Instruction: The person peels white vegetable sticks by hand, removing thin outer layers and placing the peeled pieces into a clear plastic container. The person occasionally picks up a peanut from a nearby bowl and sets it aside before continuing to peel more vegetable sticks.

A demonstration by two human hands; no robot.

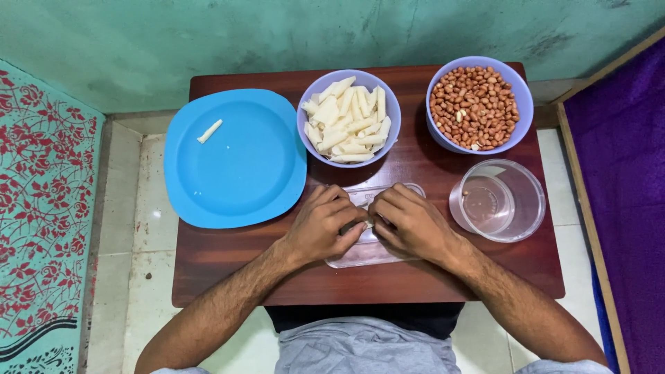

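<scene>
Head view: left hand [320, 225] and right hand [409, 223] meet over clear flat tray [367, 255] — fingers curled together, pinching small pale piece [367, 224]; pasta bowl [349, 118] just beyond.

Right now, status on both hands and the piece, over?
Left hand and right hand pinch one small pale piece over clear flat tray. Piece mostly hidden. Nothing between hands and blue plate.

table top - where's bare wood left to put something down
Bare wood on the table runs along the near-left edge, below the blue plate and beside the left hand. A smaller patch lies near-right, below the clear container. The far half is crowded with bowls.
</scene>
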